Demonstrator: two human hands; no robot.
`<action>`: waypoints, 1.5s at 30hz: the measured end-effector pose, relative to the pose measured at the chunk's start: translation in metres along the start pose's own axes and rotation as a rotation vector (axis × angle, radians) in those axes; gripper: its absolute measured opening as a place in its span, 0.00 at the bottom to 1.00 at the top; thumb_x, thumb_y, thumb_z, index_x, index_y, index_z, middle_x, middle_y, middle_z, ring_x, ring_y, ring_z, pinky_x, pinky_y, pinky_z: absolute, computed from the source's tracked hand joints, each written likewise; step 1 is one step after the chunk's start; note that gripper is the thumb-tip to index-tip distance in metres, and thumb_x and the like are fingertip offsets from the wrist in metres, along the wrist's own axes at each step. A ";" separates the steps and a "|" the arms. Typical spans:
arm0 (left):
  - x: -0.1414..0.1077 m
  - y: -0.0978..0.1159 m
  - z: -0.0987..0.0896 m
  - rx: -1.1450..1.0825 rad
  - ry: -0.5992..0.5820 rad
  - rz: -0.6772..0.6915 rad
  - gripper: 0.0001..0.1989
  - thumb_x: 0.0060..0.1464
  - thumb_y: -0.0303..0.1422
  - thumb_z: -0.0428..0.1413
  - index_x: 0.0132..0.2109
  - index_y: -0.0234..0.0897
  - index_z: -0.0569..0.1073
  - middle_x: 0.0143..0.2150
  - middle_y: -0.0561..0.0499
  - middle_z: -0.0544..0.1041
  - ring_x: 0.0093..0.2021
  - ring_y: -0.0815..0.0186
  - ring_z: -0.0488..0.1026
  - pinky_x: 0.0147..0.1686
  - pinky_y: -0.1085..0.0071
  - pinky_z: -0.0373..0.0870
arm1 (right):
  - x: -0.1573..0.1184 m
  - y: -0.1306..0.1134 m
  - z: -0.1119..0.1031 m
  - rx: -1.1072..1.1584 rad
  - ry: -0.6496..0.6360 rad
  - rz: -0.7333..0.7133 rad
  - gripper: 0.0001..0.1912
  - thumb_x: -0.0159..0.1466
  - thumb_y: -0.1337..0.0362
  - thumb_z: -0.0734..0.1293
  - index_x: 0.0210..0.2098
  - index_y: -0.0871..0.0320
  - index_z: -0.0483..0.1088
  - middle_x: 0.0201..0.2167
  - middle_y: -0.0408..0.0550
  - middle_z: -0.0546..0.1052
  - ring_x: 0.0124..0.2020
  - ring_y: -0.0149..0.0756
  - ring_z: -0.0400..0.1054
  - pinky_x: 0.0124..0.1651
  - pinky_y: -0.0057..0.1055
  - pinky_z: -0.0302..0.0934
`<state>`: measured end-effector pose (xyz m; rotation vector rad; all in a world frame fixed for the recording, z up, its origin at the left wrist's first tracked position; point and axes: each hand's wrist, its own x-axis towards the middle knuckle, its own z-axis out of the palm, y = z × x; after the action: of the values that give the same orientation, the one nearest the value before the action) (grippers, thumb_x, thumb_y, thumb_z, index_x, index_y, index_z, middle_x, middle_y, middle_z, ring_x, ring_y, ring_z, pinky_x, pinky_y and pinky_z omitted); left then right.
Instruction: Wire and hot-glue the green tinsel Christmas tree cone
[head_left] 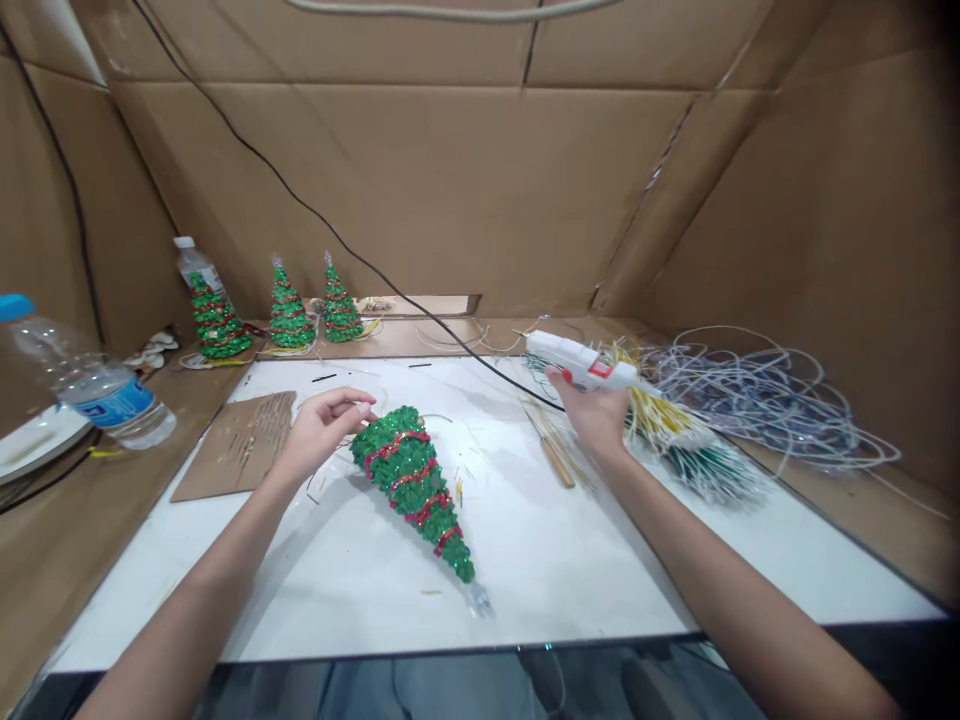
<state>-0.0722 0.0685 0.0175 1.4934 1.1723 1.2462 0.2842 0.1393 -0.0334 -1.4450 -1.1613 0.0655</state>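
Note:
A green tinsel tree (pixel 415 485) with red garland lies on its side on the white board, its clear tip pointing toward the front edge. My left hand (pixel 324 428) is at the tree's base, fingers bent together at its rim; what they pinch is too small to make out. My right hand (pixel 594 412) is wrapped round a white glue gun (pixel 577 358), whose nozzle points left and away from me. Below the gun, a wooden-handled tool (pixel 557 462) lies among thin strands on the board.
Three small trees, one of them here (pixel 291 308), stand at the back left. Water bottles (pixel 120 400) and a cardboard piece (pixel 234 447) are left. Wire bundles (pixel 705 465) and tangled light strings (pixel 765 400) lie right. A black cord (pixel 330 228) crosses the middle.

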 end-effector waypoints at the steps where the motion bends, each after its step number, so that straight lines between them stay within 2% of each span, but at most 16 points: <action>1: 0.000 0.001 0.000 -0.018 0.007 0.003 0.18 0.43 0.44 0.63 0.35 0.33 0.76 0.29 0.48 0.79 0.31 0.63 0.76 0.33 0.70 0.72 | 0.001 0.002 0.001 0.026 0.011 0.015 0.22 0.51 0.47 0.69 0.34 0.60 0.71 0.30 0.50 0.78 0.33 0.42 0.73 0.36 0.36 0.68; 8: 0.002 -0.004 0.000 -0.045 0.044 0.035 0.17 0.46 0.43 0.62 0.35 0.33 0.75 0.28 0.47 0.80 0.33 0.59 0.78 0.38 0.64 0.74 | 0.002 0.001 -0.002 0.139 0.016 0.052 0.20 0.49 0.51 0.72 0.33 0.59 0.72 0.32 0.52 0.79 0.35 0.44 0.74 0.44 0.41 0.68; 13: -0.001 -0.005 0.001 0.032 -0.034 0.081 0.14 0.52 0.41 0.58 0.40 0.34 0.75 0.34 0.46 0.81 0.40 0.59 0.78 0.44 0.66 0.70 | 0.000 -0.007 -0.004 0.184 0.007 0.062 0.20 0.48 0.51 0.73 0.34 0.58 0.73 0.33 0.51 0.79 0.36 0.46 0.74 0.43 0.43 0.69; 17: -0.004 -0.001 0.004 0.077 -0.085 0.075 0.18 0.55 0.44 0.54 0.45 0.35 0.74 0.38 0.46 0.81 0.45 0.56 0.76 0.47 0.65 0.67 | -0.006 -0.018 -0.005 0.204 -0.011 0.060 0.18 0.47 0.52 0.73 0.33 0.57 0.73 0.34 0.51 0.80 0.38 0.47 0.75 0.46 0.43 0.69; 22: -0.004 0.000 0.007 0.108 -0.128 0.045 0.21 0.58 0.46 0.50 0.50 0.35 0.72 0.39 0.46 0.80 0.48 0.56 0.74 0.51 0.64 0.64 | -0.016 -0.036 -0.009 0.219 -0.100 0.056 0.16 0.48 0.52 0.74 0.32 0.56 0.73 0.33 0.50 0.80 0.37 0.47 0.75 0.43 0.42 0.70; 25: -0.006 0.000 0.008 0.129 -0.155 0.006 0.23 0.58 0.47 0.49 0.52 0.37 0.72 0.45 0.46 0.79 0.49 0.57 0.73 0.51 0.65 0.64 | -0.018 -0.041 -0.010 0.213 -0.133 0.059 0.16 0.49 0.52 0.73 0.32 0.55 0.74 0.33 0.50 0.80 0.38 0.48 0.75 0.44 0.43 0.70; 28: -0.007 -0.001 0.008 0.189 -0.187 0.005 0.21 0.60 0.46 0.48 0.53 0.40 0.72 0.54 0.47 0.74 0.55 0.56 0.68 0.56 0.65 0.60 | -0.019 -0.041 -0.010 0.206 -0.148 0.046 0.17 0.49 0.52 0.73 0.34 0.55 0.74 0.36 0.50 0.80 0.39 0.48 0.75 0.46 0.43 0.70; 31: -0.007 -0.002 0.009 0.225 -0.207 0.031 0.20 0.61 0.46 0.47 0.53 0.42 0.73 0.58 0.49 0.72 0.61 0.56 0.63 0.60 0.66 0.55 | -0.020 -0.040 -0.010 0.206 -0.162 0.027 0.16 0.50 0.52 0.73 0.34 0.55 0.74 0.36 0.50 0.80 0.39 0.48 0.75 0.45 0.43 0.70; 45: -0.006 -0.006 0.011 0.212 -0.223 0.008 0.20 0.61 0.46 0.47 0.52 0.41 0.73 0.55 0.47 0.73 0.58 0.54 0.65 0.58 0.62 0.58 | -0.023 -0.043 -0.009 0.200 -0.185 0.014 0.14 0.49 0.53 0.73 0.30 0.53 0.71 0.34 0.48 0.80 0.38 0.47 0.75 0.43 0.43 0.71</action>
<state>-0.0621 0.0630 0.0092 1.7451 1.1767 0.9542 0.2530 0.1079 -0.0102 -1.2892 -1.2566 0.3224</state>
